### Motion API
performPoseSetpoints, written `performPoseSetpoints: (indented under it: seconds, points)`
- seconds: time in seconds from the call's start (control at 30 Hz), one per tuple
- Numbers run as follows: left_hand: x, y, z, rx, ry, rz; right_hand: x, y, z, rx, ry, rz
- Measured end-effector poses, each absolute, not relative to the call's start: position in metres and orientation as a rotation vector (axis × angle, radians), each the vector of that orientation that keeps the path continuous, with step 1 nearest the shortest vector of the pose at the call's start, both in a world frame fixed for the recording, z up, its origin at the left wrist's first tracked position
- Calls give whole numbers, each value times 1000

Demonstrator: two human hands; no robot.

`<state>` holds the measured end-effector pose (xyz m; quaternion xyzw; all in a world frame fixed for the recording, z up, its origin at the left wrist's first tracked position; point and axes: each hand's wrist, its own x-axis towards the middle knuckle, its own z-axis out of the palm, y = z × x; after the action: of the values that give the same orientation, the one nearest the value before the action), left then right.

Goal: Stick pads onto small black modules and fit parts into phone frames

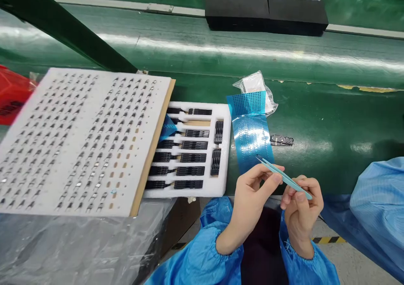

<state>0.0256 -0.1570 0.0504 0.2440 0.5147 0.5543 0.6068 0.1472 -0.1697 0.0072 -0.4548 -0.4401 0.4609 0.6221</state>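
Note:
Light blue tweezers [285, 178] are held between my two hands, their dark tips pointing up and left. My left hand [252, 198] pinches them nearer the tips with thumb and fingers. At the back end, the fingers of my right hand [304, 205] close around them. Just beyond the tips lies a shiny blue perforated sheet [251, 133], its lower end partly behind my left hand. A small black flat part [282, 140] rests on the green bench beside the sheet's right edge.
Left of the sheet, a white foam tray [217, 188] holds rows of black parts. A white board [91, 150] with many small metal clips overlaps it. A clear plastic bag [270, 99] lies behind the sheet. Black blocks [240, 13] stand farther back. Another person's blue sleeve [378, 192] is at right.

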Motion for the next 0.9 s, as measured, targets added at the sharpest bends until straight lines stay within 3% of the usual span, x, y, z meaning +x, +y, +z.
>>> performPoseSetpoints:
  seconds: [0.53, 0.9]
  points:
    - [23, -162, 64, 724, 1047, 1134, 158, -152, 12, -1103, -1232, 851]
    - [-21, -113, 66, 1169, 1246, 955, 209, -111, -1, -1240, -923, 1219]
